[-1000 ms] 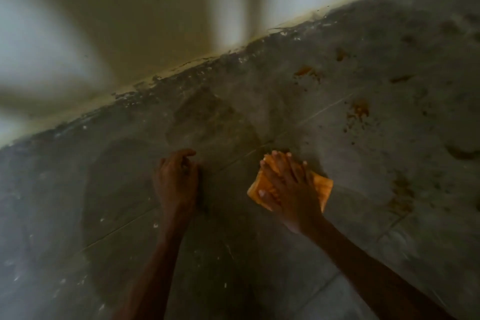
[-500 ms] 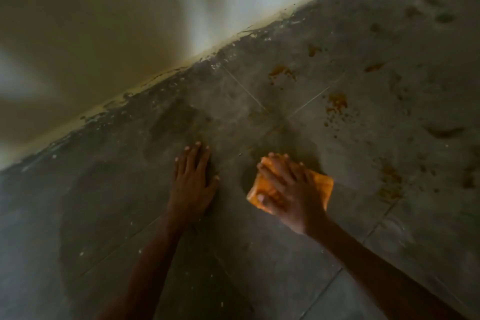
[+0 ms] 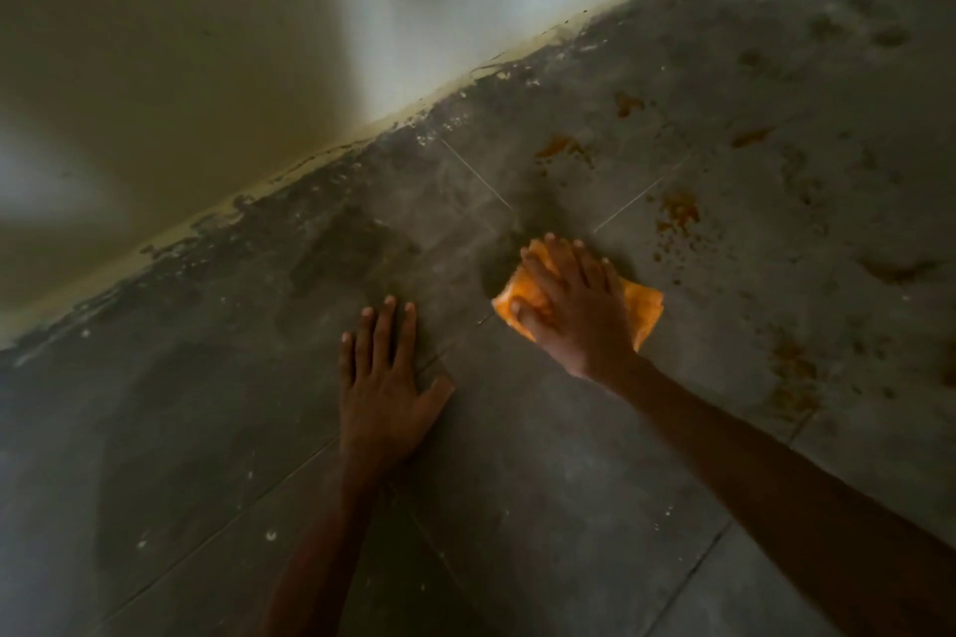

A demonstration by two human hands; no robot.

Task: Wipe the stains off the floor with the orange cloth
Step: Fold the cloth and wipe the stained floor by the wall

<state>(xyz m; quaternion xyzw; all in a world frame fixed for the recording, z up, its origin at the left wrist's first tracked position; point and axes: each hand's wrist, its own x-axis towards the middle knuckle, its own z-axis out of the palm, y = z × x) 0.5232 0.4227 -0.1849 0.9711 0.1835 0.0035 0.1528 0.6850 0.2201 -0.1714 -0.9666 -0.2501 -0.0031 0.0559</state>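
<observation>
The orange cloth lies folded on the grey tiled floor, and my right hand presses flat on top of it, fingers spread toward the wall. My left hand rests palm down on the bare floor to the left of the cloth, holding nothing. Orange-brown stains sit beyond and to the right of the cloth: one patch just ahead, a speckled one to the upper right, a dull one at the right.
A pale wall meets the floor along a diagonal edge with flaking dark grime. More dark smudges mark the tiles at the far right. The picture is dim.
My right hand has slid the cloth forward, toward the wall and the stains. My left hand has uncurled, spread flat and shifted right on the floor. The view has swung left.
</observation>
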